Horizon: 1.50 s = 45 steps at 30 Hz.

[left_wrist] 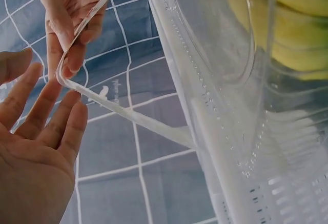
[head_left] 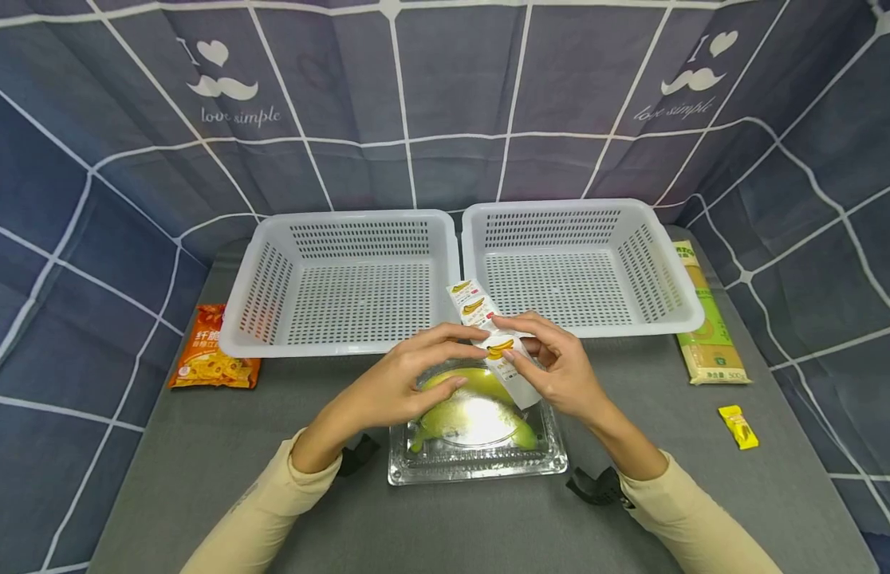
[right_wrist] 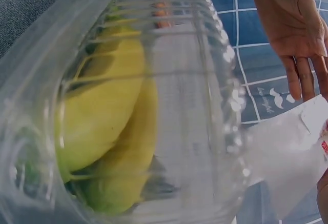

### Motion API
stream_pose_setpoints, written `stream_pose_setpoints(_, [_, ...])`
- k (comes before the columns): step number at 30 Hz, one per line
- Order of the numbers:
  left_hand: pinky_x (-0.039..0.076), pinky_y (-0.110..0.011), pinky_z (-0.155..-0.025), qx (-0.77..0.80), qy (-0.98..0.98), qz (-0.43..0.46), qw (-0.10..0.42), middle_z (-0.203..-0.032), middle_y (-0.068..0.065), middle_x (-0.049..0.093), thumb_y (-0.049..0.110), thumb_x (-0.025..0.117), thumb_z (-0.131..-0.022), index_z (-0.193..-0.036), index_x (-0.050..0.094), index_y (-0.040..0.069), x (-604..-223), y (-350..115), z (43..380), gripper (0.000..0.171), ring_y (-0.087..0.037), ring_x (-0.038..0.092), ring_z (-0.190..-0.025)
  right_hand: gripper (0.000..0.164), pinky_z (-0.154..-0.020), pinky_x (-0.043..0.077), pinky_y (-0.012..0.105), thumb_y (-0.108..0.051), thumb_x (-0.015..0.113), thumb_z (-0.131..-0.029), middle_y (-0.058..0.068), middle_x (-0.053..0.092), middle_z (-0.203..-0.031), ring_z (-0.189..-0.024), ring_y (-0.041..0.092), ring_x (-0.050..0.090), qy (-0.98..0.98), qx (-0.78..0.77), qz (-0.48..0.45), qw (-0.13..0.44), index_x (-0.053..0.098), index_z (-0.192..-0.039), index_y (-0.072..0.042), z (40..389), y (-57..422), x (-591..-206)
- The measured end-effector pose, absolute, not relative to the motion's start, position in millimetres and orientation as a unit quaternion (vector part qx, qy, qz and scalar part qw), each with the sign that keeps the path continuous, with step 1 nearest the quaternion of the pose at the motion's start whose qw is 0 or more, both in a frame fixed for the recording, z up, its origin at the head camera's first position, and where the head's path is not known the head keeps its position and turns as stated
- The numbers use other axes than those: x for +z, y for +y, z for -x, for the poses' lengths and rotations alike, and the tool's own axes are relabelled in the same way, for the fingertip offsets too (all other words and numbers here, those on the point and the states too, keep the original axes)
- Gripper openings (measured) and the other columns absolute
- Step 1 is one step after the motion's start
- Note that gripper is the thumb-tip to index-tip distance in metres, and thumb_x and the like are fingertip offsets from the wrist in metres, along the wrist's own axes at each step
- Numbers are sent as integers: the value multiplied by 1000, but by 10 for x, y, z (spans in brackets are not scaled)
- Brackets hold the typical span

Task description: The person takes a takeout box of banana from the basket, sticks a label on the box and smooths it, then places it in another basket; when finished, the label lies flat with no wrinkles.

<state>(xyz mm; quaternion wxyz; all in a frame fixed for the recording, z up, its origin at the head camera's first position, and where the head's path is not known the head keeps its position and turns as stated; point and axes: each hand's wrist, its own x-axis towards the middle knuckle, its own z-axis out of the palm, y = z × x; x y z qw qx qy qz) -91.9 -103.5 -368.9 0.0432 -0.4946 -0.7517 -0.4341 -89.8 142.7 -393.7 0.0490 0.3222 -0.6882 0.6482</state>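
A strip of white labels [head_left: 474,306] printed with small bananas crosses above a clear plastic box [head_left: 481,472]. Yellow-green bananas [right_wrist: 110,111] lie inside this lidded box. My right hand [head_left: 565,376] pinches the strip between thumb and fingers, over the box's right side. From the left, my left hand [head_left: 402,381] reaches over the box with its fingers extended. Its fingertips [left_wrist: 72,98] come up to the strip's bend in the left wrist view; whether they touch it is hard to tell. The strip's lower end hangs down towards the lid.
Two white perforated baskets [head_left: 337,351] [head_left: 632,328] stand side by side behind the box. To the left lies an orange snack bag [head_left: 214,351]. On the right are a green and beige packet [head_left: 714,339] and a small yellow packet [head_left: 738,426]. Grid-patterned cloth [head_left: 452,96] encloses the table.
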Motion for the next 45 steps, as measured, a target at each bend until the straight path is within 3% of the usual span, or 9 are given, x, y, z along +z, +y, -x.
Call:
stream_pose_setpoints(6, [48, -31, -101, -446, -749, 488, 48, -134, -12, 55, 1, 66, -89, -127, 61, 2, -3706, -1003, 922, 38, -24, 55, -124, 46, -63, 55, 18, 24, 57, -83, 14, 58, -121, -84, 8, 66, -673, 670, -310, 37, 52, -129, 16, 893, 1421, -3954])
stream_pose_setpoints(9, [47, -31, -102, -446, -750, 486, 49, -133, -12, 55, 3, 66, -90, -129, 61, 1, -3717, -995, 930, 39, -23, 55, -124, 47, -66, 58, 26, 22, 57, -84, 12, 57, -122, -93, 16, 71, -671, 679, -298, 28, 52, -130, 15, 890, 1421, -3955])
stream_pose_setpoints(15, [43, -35, -108, -449, -754, 477, 48, -132, -12, 56, 3, 67, -90, -130, 60, 0, -3756, -986, 961, 41, -26, 53, -127, 47, -46, 55, 34, 17, 57, -88, 29, 57, -125, -81, 13, 73, -682, 679, -270, 3, 50, -133, 12, 880, 1423, -3964])
stream_pose_setpoints(21, [40, -36, -111, -459, -758, 462, 31, -133, -11, 56, 4, 67, -90, -131, 60, 0, -3775, -994, 974, 42, -26, 51, -131, 47, -42, 52, 33, 15, 57, -89, 38, 52, -127, -76, 11, 72, -688, 676, -265, -7, 48, -135, 12, 883, 1418, -3953])
stream_pose_setpoints(29, [39, -36, -112, -459, -761, 458, 23, -134, -10, 55, 6, 67, -90, -132, 59, 1, -3794, -998, 994, 43, -26, 48, -134, 49, -56, 58, 32, 20, 56, -86, 29, 48, -137, -85, 13, 71, -676, 682, -281, 19, 47, -134, 16, 896, 1401, -3980])
stream_pose_setpoints(34, [37, -39, -114, -461, -758, 462, 23, -134, -10, 55, 5, 67, -90, -132, 59, 0, -3803, -993, 1002, 44, -28, 44, -138, 51, -63, 59, 29, 23, 56, -83, 35, 42, -138, -91, 12, 69, -677, 678, -285, 40, 47, -133, 18, 910, 1382, -3993])
stream_pose_setpoints(41, [33, -42, -116, -481, -748, 457, 16, -134, -11, 54, 4, 68, -88, -133, 58, 0, -3810, -981, 1005, 46, -29, 37, -143, 55, -73, 58, 25, 24, 57, -81, 34, 41, -139, -99, 11, 66, -672, 681, -287, 55, 45, -135, 18, 909, 1378, -4015])
stream_pose_setpoints(45, [34, -41, -115, -495, -741, 454, 10, -134, -10, 55, 3, 68, -88, -132, 59, 0, -3815, -976, 1005, 45, -28, 39, -142, 55, -79, 57, 24, 26, 57, -80, 31, 42, -141, -109, 12, 63, -665, 685, -288, 72, 45, -134, 19, 913, 1382, -4037])
